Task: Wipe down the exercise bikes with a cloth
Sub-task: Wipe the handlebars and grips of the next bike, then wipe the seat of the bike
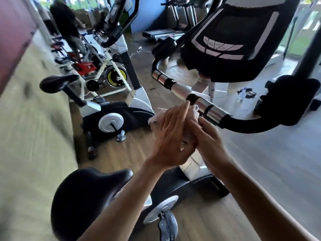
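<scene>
The near exercise bike [194, 181] fills the middle and lower frame, its console [239, 40] at upper right and its black saddle [83, 197] at lower left. A second bike [111, 108] stands at left of centre, and another person [64, 20] is at the upper left.

The chrome handlebar [175, 87] runs diagonally through the centre, with black bands and foam grips at its ends. Just below it, the left hand [170, 136] and right hand [208, 138] are pressed together with the pale cloth [156, 119] bunched between them. The left fingers lie fairly straight over the cloth; the right fingers curl around its lower part. The cloth touches or nearly touches the bar; blur hides which.

The likely risk is that the wadded cloth only meets a narrow strip of the bar, leaving the underside and band edges unwiped. With both hands on the cloth, nothing steadies the bike, so a hard push could make the cloth slip off the smooth chrome. A bottle [242, 94] on the floor at right could be kicked.
</scene>
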Demonstrator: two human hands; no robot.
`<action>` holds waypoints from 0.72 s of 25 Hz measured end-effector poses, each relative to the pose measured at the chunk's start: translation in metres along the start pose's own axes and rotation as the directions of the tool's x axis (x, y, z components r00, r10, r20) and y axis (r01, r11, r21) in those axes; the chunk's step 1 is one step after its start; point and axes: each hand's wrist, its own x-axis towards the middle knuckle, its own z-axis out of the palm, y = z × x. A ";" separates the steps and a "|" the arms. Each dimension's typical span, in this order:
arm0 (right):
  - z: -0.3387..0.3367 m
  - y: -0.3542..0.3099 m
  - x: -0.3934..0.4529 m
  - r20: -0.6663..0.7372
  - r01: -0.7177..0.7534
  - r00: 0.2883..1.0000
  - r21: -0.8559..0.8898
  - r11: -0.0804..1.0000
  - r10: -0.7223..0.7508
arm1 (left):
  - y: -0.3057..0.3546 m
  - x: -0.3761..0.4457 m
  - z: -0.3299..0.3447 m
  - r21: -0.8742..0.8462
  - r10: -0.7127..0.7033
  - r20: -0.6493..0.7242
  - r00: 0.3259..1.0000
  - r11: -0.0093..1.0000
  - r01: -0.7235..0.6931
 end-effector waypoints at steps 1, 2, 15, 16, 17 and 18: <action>0.002 0.009 -0.001 0.026 -0.002 1.000 0.014 1.000 0.002 | -0.004 -0.016 -0.009 0.023 -0.098 -0.050 0.994 0.995 0.099; 0.005 0.018 -0.002 0.040 -0.013 0.999 0.008 1.000 0.013 | -0.008 -0.031 -0.018 0.039 -0.198 -0.137 0.971 0.978 0.205; 0.093 0.096 -0.007 0.397 -0.162 0.899 -0.092 0.982 0.185 | -0.050 -0.133 -0.122 -0.636 -0.940 0.217 0.263 0.068 0.769; 0.101 0.098 -0.005 0.424 -0.181 0.881 -0.106 0.978 0.209 | -0.056 -0.142 -0.130 -0.645 -0.934 0.242 0.262 0.046 0.763; 0.111 0.101 -0.003 0.453 -0.205 0.860 -0.116 0.972 0.236 | -0.062 -0.150 -0.140 -0.653 -0.929 0.253 0.271 0.043 0.756; 0.122 0.104 -0.002 0.480 -0.229 0.837 -0.128 0.965 0.262 | -0.069 -0.159 -0.150 -0.660 -0.926 0.247 0.286 0.055 0.749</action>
